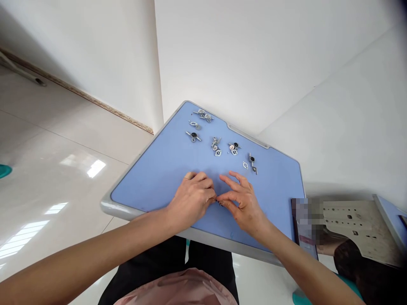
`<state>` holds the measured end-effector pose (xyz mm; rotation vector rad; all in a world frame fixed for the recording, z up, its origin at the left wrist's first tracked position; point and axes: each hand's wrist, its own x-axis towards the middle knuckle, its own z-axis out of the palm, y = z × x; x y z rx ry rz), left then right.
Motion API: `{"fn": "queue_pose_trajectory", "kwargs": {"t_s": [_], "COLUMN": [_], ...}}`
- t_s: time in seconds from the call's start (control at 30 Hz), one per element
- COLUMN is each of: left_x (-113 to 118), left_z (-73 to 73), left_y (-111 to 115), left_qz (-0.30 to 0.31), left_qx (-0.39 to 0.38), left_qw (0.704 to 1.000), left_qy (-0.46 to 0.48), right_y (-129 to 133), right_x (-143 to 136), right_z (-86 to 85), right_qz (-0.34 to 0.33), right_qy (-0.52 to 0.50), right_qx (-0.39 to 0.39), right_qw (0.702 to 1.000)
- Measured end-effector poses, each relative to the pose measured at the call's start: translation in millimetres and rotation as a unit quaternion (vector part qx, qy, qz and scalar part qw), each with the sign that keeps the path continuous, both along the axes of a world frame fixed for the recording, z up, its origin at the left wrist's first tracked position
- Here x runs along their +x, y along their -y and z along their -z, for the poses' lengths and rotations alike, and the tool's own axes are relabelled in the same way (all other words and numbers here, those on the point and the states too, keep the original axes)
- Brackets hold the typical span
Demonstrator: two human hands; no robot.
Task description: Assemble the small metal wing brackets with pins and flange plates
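Near the front of the blue tabletop, my left hand [193,197] is closed, its thumb and index finger pinched at a small metal part [220,203]. From the other side my right hand [243,205] grips the same part between thumb and index finger, its other fingers spread. Most of the part is hidden by the fingertips, so its exact kind cannot be made out. Beyond the hands lie a flat metal plate with holes [245,165], a winged metal piece with a black round centre [193,135] and a small pile of metal pieces [216,146].
More metal pieces lie at the far left corner [203,115] and towards the right [252,159]. The blue table [152,178] has a raised grey rim and stands against a white wall [241,63]. A dark-edged flat object, partly blurred out, is at its right edge [295,224].
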<state>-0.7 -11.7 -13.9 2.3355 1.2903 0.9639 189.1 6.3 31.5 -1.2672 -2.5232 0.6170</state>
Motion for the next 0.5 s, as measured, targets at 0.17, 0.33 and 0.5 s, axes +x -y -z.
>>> {"fn": "queue_pose_trajectory", "kwargs": {"t_s": [0.17, 0.33, 0.5], "left_x": [0.6, 0.6, 0.4], "left_z": [0.9, 0.9, 0.4], "left_y": [-0.3, -0.4, -1.0], "left_qz": [0.001, -0.003, -0.002], "left_qx": [-0.003, 0.002, 0.001], "left_qw": [1.000, 1.000, 1.000], "left_qy": [0.001, 0.004, 0.004], "right_y": [-10.6, -15.6, -15.5], "right_x": [-4.9, -8.4, -7.2], "right_z": [-8.3, -12.6, -14.6], "right_qz": [0.067, 0.073, 0.031], "right_qy": [0.000, 0.002, 0.057], "right_qx": [-0.137, -0.149, -0.100], "right_qw": [0.988, 0.986, 0.993]}}
